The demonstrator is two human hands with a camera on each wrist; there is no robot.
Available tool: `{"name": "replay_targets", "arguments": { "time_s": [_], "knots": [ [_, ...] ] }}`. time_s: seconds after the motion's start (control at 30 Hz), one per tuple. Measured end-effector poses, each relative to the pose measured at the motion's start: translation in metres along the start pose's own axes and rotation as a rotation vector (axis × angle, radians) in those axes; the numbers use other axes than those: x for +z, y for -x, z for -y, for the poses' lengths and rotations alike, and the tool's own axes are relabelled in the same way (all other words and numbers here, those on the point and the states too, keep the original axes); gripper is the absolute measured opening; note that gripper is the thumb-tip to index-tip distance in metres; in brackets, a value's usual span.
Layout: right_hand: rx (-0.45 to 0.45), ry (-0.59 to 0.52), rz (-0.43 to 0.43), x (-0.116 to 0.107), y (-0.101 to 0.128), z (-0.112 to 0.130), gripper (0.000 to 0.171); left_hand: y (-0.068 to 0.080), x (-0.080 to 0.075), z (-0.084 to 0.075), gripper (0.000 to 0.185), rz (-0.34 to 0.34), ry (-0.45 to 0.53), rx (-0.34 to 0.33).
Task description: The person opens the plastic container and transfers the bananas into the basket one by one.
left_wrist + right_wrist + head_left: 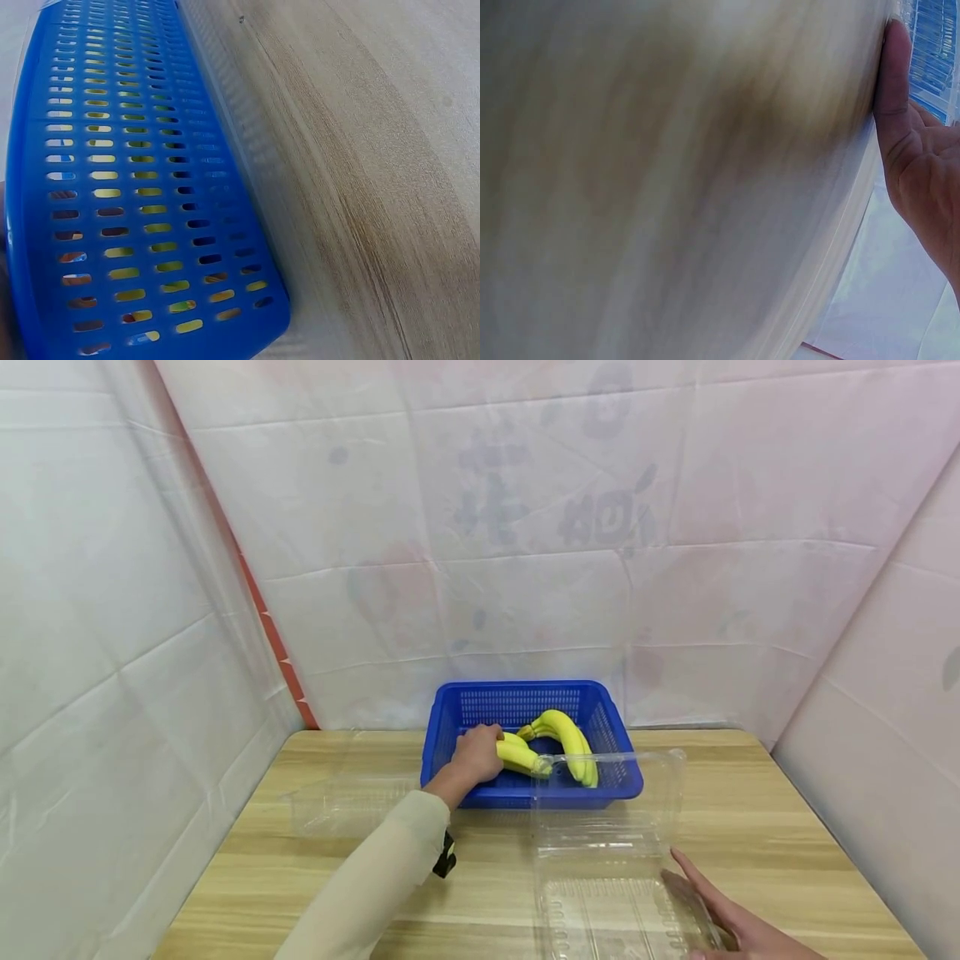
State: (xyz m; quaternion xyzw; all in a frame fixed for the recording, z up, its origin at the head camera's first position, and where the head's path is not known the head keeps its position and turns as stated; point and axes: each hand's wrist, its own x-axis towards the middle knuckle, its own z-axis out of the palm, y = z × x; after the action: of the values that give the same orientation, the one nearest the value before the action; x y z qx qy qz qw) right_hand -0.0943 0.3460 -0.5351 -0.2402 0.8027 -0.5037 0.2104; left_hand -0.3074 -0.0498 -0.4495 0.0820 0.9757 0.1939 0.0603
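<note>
Left hand on a banana in the blue basket, right hand flat by a clear tray.

The left hand [477, 756] curls round a yellow banana [522, 758] inside the blue basket [517, 692], which stands at the far middle of the wooden table [757, 827], close to the draped backdrop. A second bunch of bananas [566, 739] lies just beside it. The right hand [731, 917], fingers straight, rests against the near clear plastic tray [600, 893]. Another clear container [345, 806] sits left of the basket. The faint backdrop print is unreadable.
</note>
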Motion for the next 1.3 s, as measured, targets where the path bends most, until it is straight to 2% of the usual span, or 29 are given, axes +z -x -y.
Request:
{"name": "replay_targets", "arguments": {
  "time_s": [0.2,0.3,0.43,0.63,0.87,1.03,1.1,1.13,1.2,1.3],
  "knots": [
    [0.059,-0.042,0.026,-0.003,0.0,0.006,0.106,0.001,0.001,0.003,0.048,-0.011,0.026,0.016],
    [0.08,-0.06,0.035,-0.004,0.0,0.008,0.106,0.003,0.0,0.003,0.052,-0.037,0.007,0.039],
    [0.067,-0.053,0.033,-0.003,0.0,0.01,0.107,0.007,-0.004,0.001,0.052,-0.091,-0.029,0.09],
    [0.061,-0.052,0.014,-0.002,0.001,0.011,0.107,0.023,-0.01,-0.003,0.041,-0.191,0.052,0.181],
    [0.02,-0.033,-0.004,0.0,0.0,0.01,0.107,0.06,-0.008,0.0,0.034,-0.338,0.2,0.299],
    [-0.069,0.097,-0.057,0.002,0.001,0.01,0.108,0.094,0.0,0.003,0.029,-0.503,0.325,0.335],
    [-0.096,0.138,-0.08,0.004,0.002,0.011,0.108,0.109,0.006,0.004,0.025,-0.548,0.373,0.361],
    [-0.097,0.135,-0.086,0.004,0.002,0.011,0.108,0.117,0.009,0.004,0.024,-0.556,0.388,0.374],
    [-0.092,0.113,-0.091,0.005,0.003,0.012,0.109,0.133,0.016,0.004,0.023,-0.531,0.417,0.393],
    [-0.088,0.11,-0.1,0.005,0.004,0.014,0.109,0.154,0.027,0.002,0.029,-0.412,0.417,0.383]
  ]
}}
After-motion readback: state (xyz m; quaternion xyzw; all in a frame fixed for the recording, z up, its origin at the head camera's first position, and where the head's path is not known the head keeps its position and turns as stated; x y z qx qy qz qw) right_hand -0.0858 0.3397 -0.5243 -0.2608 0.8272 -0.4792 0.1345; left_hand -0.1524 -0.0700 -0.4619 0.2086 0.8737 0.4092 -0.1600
